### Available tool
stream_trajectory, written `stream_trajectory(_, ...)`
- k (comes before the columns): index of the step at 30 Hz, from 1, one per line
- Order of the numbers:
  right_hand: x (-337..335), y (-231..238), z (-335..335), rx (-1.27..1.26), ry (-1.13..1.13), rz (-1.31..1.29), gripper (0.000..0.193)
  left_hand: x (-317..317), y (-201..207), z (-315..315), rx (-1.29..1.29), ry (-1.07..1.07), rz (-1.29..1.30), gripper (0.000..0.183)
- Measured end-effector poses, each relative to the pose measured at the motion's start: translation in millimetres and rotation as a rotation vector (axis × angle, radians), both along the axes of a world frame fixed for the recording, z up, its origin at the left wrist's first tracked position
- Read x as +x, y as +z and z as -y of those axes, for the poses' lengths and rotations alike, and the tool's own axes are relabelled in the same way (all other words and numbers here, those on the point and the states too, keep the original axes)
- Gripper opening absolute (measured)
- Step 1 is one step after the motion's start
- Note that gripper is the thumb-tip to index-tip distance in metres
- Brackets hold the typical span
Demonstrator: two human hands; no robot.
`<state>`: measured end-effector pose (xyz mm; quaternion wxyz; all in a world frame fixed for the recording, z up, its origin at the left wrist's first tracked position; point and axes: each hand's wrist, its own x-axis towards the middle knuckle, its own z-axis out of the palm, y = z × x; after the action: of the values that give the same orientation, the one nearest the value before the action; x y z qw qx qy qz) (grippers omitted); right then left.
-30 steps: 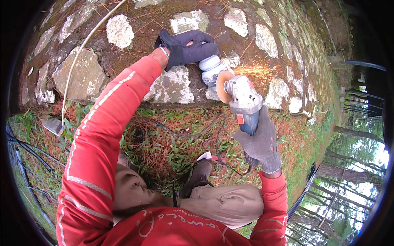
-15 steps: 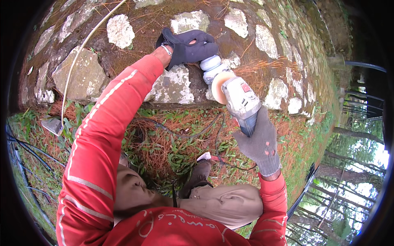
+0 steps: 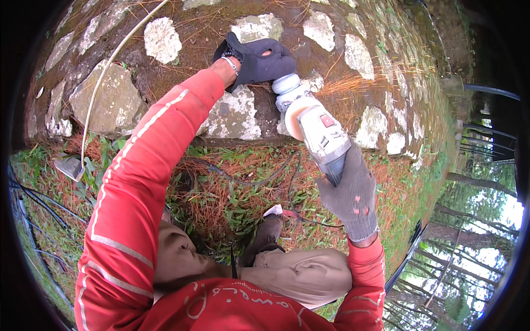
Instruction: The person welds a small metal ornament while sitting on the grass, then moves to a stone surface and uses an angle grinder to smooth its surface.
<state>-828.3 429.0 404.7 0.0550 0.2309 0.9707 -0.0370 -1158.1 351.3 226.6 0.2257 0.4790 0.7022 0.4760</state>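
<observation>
A dark power cord (image 3: 243, 181) is trailed across the needle-strewn grass. An angle grinder (image 3: 324, 138) is gripped round its body by the grey-gloved right hand (image 3: 353, 198), closed and set behind the disc (image 3: 295, 117), probably so that the wheel can be steered while the fingers are kept clear. Contact is suggested by sparks (image 3: 353, 85) thrown rightward, away from the body, though the exact meeting point is hidden. Beyond the disc, on the stone wall (image 3: 226, 113), the pale piece (image 3: 286, 87) is capped by the dark-gloved left hand (image 3: 268, 62), curled and apparently clamped over its far end to keep it steady; the fingertips cannot be made out. The piece is bluish-white, smooth and rounded, stepped into bulging rings. Farther right, trees (image 3: 464, 234) are seen.
</observation>
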Motion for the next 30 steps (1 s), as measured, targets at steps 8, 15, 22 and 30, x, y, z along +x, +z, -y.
stream_trajectory(8,-0.8,3.2,3.9,-0.028,-0.001,0.018,0.086,0.4,-4.0,-8.0,0.028,-0.023,0.01,0.054)
stream_trajectory(15,-5.8,4.7,1.7,-0.165,-0.085,-0.085,0.076,-9.5,-36.3,-8.3,0.192,0.017,-0.038,0.057)
stream_trajectory(22,-5.8,5.1,2.3,-0.239,-0.136,-0.091,0.071,3.4,-2.4,0.3,0.033,0.003,0.047,0.056)
stream_trajectory(30,-1.6,1.8,3.8,-0.045,-0.039,-0.002,0.079,2.2,-7.6,6.5,0.198,-0.019,0.11,0.057)
